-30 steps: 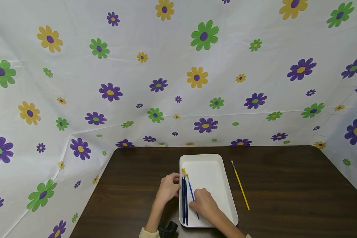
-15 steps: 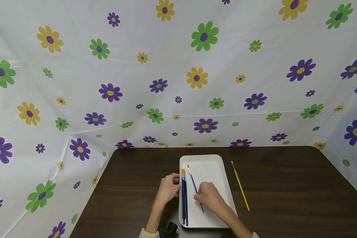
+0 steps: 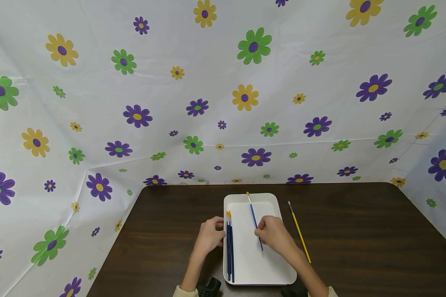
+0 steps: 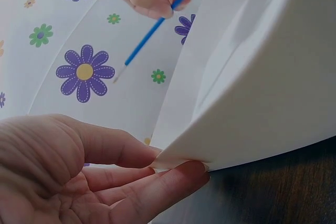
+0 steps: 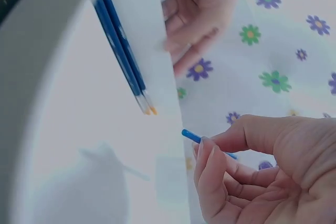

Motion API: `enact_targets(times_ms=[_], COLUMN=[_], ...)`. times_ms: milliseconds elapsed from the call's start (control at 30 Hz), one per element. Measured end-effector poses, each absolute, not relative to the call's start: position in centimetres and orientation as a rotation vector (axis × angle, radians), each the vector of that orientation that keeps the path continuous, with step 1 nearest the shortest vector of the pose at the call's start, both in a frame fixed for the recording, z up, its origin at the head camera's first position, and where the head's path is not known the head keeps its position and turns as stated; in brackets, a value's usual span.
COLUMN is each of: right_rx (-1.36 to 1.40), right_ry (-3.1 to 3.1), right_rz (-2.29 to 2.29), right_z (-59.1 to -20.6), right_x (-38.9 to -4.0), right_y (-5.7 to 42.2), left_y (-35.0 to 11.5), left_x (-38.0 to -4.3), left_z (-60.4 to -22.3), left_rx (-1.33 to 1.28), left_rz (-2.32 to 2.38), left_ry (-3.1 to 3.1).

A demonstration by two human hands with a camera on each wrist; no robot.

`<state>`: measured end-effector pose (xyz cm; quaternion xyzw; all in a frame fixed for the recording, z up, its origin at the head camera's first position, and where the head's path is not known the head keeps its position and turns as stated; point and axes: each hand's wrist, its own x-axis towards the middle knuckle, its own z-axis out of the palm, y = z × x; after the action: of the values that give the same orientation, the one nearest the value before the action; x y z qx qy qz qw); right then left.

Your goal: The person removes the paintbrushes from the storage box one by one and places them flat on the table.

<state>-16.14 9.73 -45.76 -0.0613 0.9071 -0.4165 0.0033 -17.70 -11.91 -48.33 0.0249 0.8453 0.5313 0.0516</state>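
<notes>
A white tray (image 3: 260, 268) lies on the dark table. My left hand (image 3: 209, 236) grips its left rim, thumb on the inner side and fingers outside and beneath, as the left wrist view shows. Over the middle of the tray, my right hand (image 3: 275, 234) pinches a thin blue paintbrush (image 3: 252, 212) by the handle, between thumb and fingertips. Its bristles point to the tray's far end, and in the right wrist view its handle end (image 5: 190, 135) sticks out past the fingers. Dark blue paintbrushes (image 3: 230, 251) with orange-yellow bristles lie side by side along the tray's left wall.
A yellow paintbrush (image 3: 300, 233) lies on the wooden table (image 3: 357, 239), right of the tray. Behind and at both sides hangs a white cloth (image 3: 208, 66) printed with flowers. A black wrist strap (image 3: 209, 287) shows by the left forearm.
My right hand has carried the blue paintbrush away from the dark blue ones, rightward and toward the tray's far end. My left hand has stayed on the rim.
</notes>
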Motion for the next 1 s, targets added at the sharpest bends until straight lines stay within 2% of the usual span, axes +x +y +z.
enact_targets(times_ms=[467, 1000], right_rx=[-0.132, -0.010], right_ry=[2.809, 2.826], right_rz=[-1.386, -1.166], right_z=[-44.4, -45.0], right_x=[-16.9, -18.1], right_y=[13.3, 18.9], left_y=[-11.9, -11.9], left_x=[-17.8, -17.9], left_z=[-48.6, -48.7], left_rx=[0.079, 0.069], left_rz=[1.616, 1.623], left_ry=[2.578, 2.570])
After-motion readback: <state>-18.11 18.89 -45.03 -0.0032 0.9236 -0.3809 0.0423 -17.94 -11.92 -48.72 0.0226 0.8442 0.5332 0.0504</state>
